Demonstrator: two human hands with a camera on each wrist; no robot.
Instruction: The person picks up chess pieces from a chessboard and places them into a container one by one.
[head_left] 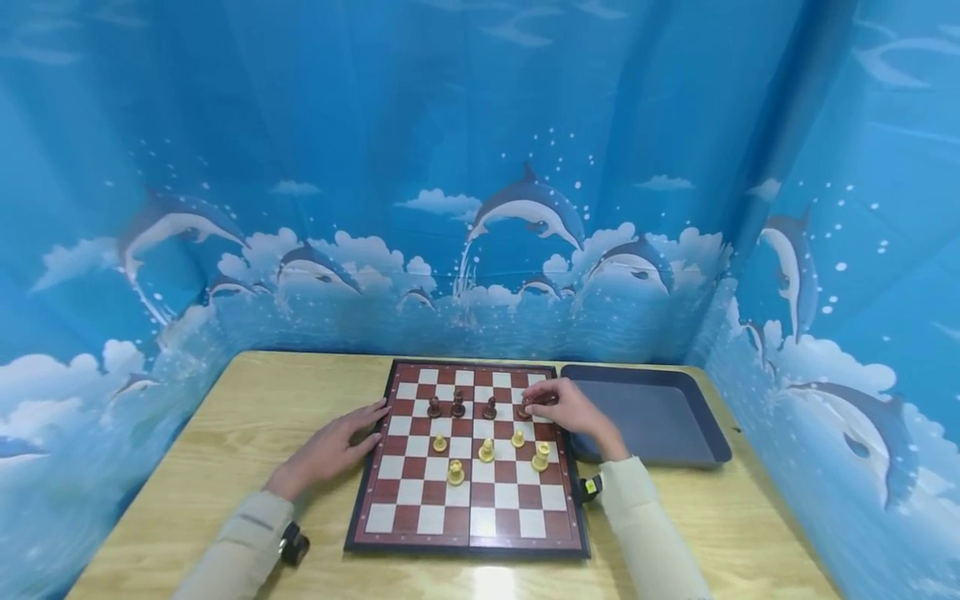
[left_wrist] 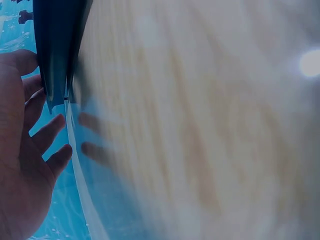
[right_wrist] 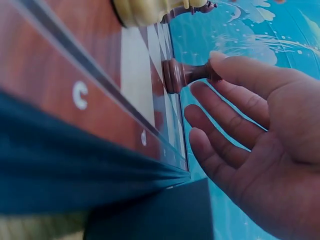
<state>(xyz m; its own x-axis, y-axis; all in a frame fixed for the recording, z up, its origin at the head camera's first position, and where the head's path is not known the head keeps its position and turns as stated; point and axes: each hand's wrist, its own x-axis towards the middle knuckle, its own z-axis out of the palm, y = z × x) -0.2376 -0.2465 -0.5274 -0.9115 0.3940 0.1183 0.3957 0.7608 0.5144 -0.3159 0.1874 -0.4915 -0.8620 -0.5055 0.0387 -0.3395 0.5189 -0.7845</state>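
A red-and-white chessboard lies flat on the table. At its far right, my right hand pinches the top of a dark brown chess piece between thumb and fingertips. That piece's base is on or very near the board. My left hand rests at the board's left edge, fingers extended and touching the rim. Three more dark pieces stand in the far rows, including a tall one. Several cream pieces stand nearer, among them a rook-like piece and a small pawn.
A dark grey tray sits right of the board, close to its edge, under the right forearm's side. Wood-grain table extends left of the board. A blue dolphin-print curtain hangs behind and to the right.
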